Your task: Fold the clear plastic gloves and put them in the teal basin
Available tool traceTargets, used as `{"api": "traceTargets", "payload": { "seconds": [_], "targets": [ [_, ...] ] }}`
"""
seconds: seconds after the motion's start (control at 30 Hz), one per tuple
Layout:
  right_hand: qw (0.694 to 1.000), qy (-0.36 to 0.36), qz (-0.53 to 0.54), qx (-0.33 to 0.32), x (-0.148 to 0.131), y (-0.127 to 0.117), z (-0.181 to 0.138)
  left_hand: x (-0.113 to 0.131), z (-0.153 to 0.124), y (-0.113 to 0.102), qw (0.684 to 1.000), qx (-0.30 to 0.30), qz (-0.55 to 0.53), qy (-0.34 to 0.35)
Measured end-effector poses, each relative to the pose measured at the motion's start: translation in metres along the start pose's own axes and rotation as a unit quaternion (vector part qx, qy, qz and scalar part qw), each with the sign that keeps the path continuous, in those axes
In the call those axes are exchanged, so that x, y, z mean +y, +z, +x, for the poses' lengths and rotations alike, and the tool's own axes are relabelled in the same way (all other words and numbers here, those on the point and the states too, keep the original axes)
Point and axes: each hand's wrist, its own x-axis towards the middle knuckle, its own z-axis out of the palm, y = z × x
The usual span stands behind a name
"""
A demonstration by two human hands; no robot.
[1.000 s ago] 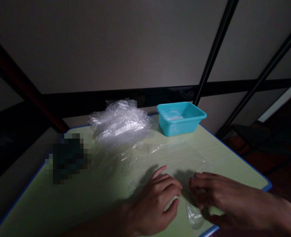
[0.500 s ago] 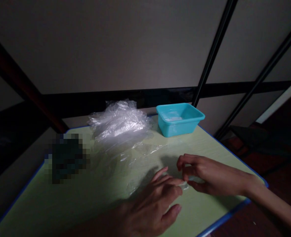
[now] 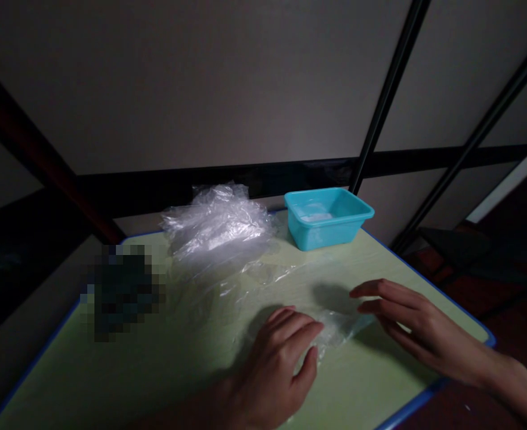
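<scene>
A small clear plastic bag (image 3: pixel 339 325) lies flat on the pale green table (image 3: pixel 156 370) between my hands. My left hand (image 3: pixel 281 358) rests palm down on the bag's left end, fingers together and pressing it to the table. My right hand (image 3: pixel 406 325) lies just to the right of the bag, its fingers stretched out flat and touching the bag's right edge. Neither hand is wrapped round anything.
A heap of crumpled clear plastic bags (image 3: pixel 218 230) sits at the back of the table, spreading toward the middle. A turquoise plastic tub (image 3: pixel 328 218) stands at the back right. A blurred dark patch (image 3: pixel 122 286) is at the left. The blue table edge (image 3: pixel 446 382) runs close to my right wrist.
My right hand opened from a pinch on the bag and slid right, fingers now flat. The bag lies spread out. My left hand shifted slightly and stays pressed on the bag.
</scene>
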Motion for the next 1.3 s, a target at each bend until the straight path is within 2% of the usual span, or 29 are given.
{"api": "traceTargets", "payload": {
  "seconds": [0.13,0.27,0.57,0.73,0.83,0.97,1.03,1.13,1.3],
  "targets": [
    [0.998,-0.042,-0.046,-0.034,0.003,0.009,-0.016,-0.002,0.001,0.002,0.999,0.026,-0.013,-0.045],
    [0.993,-0.066,-0.078,-0.057,0.004,0.018,-0.017,-0.005,0.001,0.004,0.993,0.05,-0.035,-0.096],
    [0.992,-0.028,-0.072,-0.096,0.007,0.028,-0.013,-0.01,0.003,0.007,0.986,0.044,-0.067,-0.144],
    [0.993,-0.021,-0.023,-0.112,0.005,0.032,-0.011,-0.006,0.002,0.003,0.989,0.042,-0.023,-0.14],
    [0.993,-0.01,-0.007,-0.121,0.004,0.033,-0.012,-0.002,0.002,0.0,0.997,-0.001,0.002,-0.08],
    [0.99,0.003,-0.01,-0.139,0.003,0.034,-0.014,0.004,0.004,-0.004,0.989,-0.134,0.034,0.05],
    [0.991,0.004,-0.004,-0.136,0.002,0.035,-0.015,0.006,0.006,-0.005,0.978,-0.184,0.055,0.085],
    [0.99,0.006,-0.005,-0.138,0.002,0.037,-0.016,0.005,0.007,-0.006,0.967,-0.225,0.078,0.089],
    [0.989,0.009,-0.013,-0.146,0.001,0.041,-0.019,0.002,0.006,-0.005,0.96,-0.25,0.098,0.077]
  ]
}}
